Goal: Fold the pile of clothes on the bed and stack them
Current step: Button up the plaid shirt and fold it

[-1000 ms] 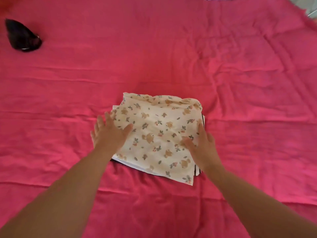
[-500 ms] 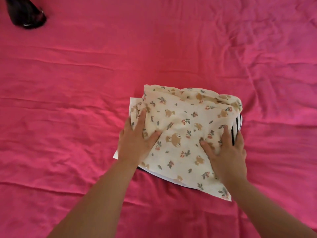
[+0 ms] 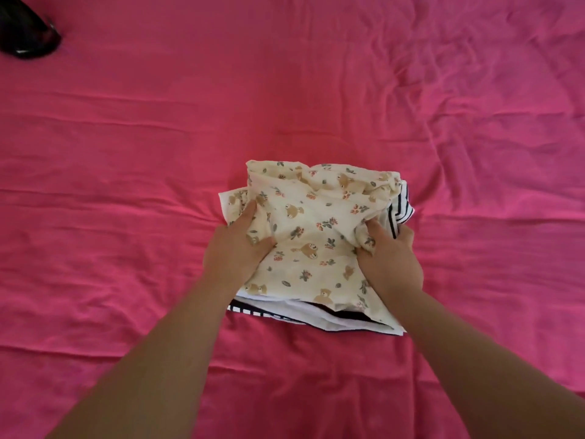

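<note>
— What changed?
— Both hands lay flat on the bear-print garment (image 3: 316,236). Now the left hand (image 3: 235,245) and right hand (image 3: 391,258) clutch the sides of the folded stack (image 3: 316,315), mid-frame on the pink bedsheet (image 3: 158,153).
— Meaning?
— Folding looks finished; probably a lift.

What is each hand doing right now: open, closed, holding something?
Left hand: closed, gripping the left side of the folded stack.
Right hand: closed, gripping the folded stack's right side.

Even, diffuse light, moderately bright; pink sheet (image 3: 316,90) paler toward 2 o'clock. Soft shadow only beneath stack of clothes (image 3: 316,242) at its 6 o'clock edge. Slight softness throughout; dark object (image 3: 25,36) at 10 o'clock underexposed, detail lost.
</note>
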A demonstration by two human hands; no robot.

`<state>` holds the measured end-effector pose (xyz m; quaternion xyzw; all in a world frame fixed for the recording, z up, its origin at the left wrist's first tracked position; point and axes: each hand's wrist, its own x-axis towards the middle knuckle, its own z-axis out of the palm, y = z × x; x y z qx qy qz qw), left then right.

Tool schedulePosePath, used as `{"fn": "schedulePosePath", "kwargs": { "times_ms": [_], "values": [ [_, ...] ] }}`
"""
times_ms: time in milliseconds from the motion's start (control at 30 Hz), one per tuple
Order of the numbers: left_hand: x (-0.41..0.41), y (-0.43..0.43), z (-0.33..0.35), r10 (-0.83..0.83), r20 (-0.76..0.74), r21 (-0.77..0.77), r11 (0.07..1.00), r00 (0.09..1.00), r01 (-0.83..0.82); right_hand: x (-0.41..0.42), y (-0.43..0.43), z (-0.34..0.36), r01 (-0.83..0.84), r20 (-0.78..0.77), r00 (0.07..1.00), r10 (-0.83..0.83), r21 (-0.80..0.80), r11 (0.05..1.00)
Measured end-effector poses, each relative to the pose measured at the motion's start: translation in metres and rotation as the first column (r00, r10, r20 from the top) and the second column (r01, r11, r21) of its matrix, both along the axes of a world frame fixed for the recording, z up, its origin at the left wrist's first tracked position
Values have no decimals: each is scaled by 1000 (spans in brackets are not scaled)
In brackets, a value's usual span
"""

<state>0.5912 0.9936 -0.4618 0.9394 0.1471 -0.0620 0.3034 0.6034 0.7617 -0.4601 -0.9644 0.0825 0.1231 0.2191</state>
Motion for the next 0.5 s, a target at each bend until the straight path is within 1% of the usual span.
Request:
{"fn": "schedulePosePath", "kwargs": {
  "times_ms": [100,233,500],
  "values": [
    [-18,-15,11,37,-6,-53,998,999,-37,-11,-14,17,-53,44,998,54,-13,998],
    [-42,-50,27,29,-8,-107,994,1000,-30,-36,-49,37,-74,79,994,78,-57,996],
    [-80,-175,67,11,6,-218,976,1000,-9,-83,-173,86,-5,75,997,10,-77,997]
  ]
}}
